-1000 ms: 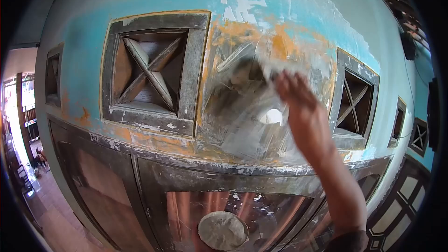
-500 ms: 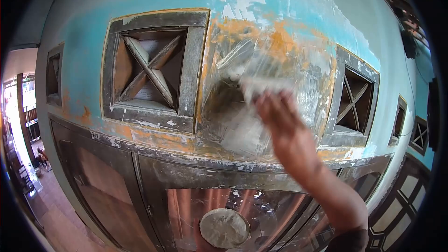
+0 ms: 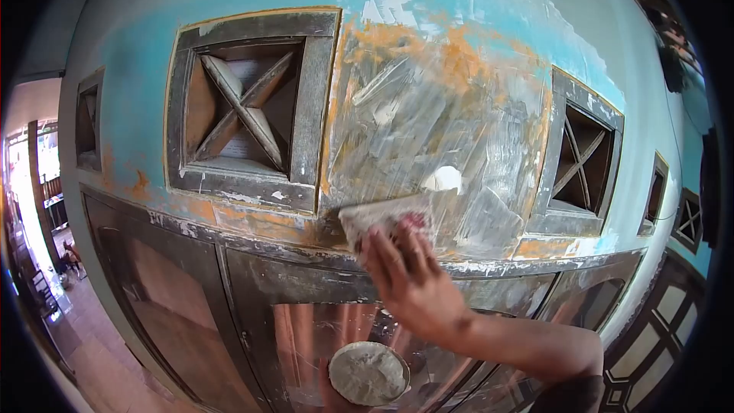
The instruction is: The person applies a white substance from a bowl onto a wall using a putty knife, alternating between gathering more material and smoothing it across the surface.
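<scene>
My right hand [image 3: 417, 287] is closed on a flat, pale rectangular spreader [image 3: 382, 216] with reddish marks. Its fingers press on the near face, and the spreader's upper edge lies at the low part of the patched wall [image 3: 459, 130], just above the door frame. Grey filler is smeared there in streaks, and a thick white dab [image 3: 443, 178] sits right of the spreader. Low in front of the door glass is a round container of grey-white putty [image 3: 370, 373]. My left hand [image 3: 335, 401] is almost wholly hidden beneath it, seemingly holding it up.
A wooden vent with crossed bars [image 3: 243, 107] is left of the patch, and a similar vent [image 3: 579, 157] is to its right. Below run dark wooden doors [image 3: 298, 283] with glass panes. At far left a bright doorway [image 3: 46, 183] opens over a tiled floor.
My right hand and the spreader have moved down and left across the wall. The filler there is now streaked thinner, and a white dab shows where the hand was. The putty container has hardly shifted.
</scene>
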